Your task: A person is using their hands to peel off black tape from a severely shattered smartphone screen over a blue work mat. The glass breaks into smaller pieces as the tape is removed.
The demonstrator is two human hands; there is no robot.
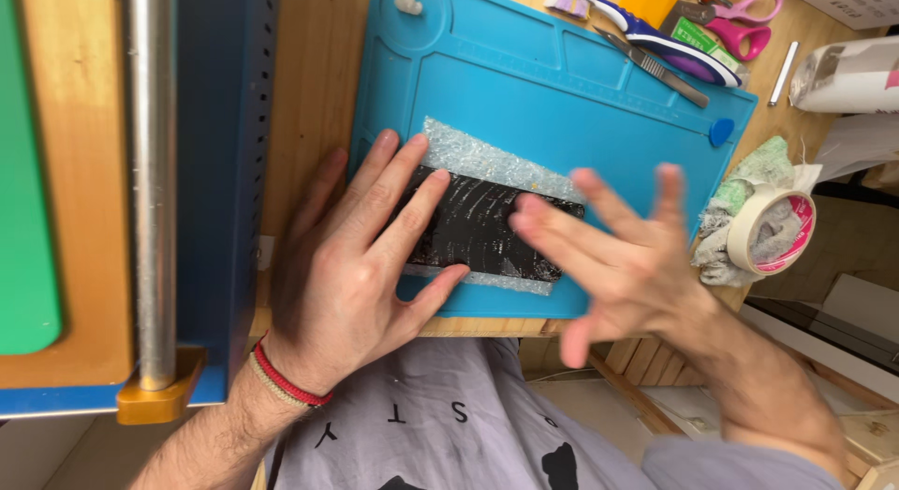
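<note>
Head view: left hand (351, 265), fingers spread, presses black slab (482, 230) on bubble wrap (487, 162); right hand (618, 256), blurred, fingers spread above it.

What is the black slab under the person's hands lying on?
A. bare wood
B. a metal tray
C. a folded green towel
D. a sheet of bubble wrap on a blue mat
D: the black slab rests on a sheet of bubble wrap spread over the blue mat, with the left hand pressing flat on it.
</note>
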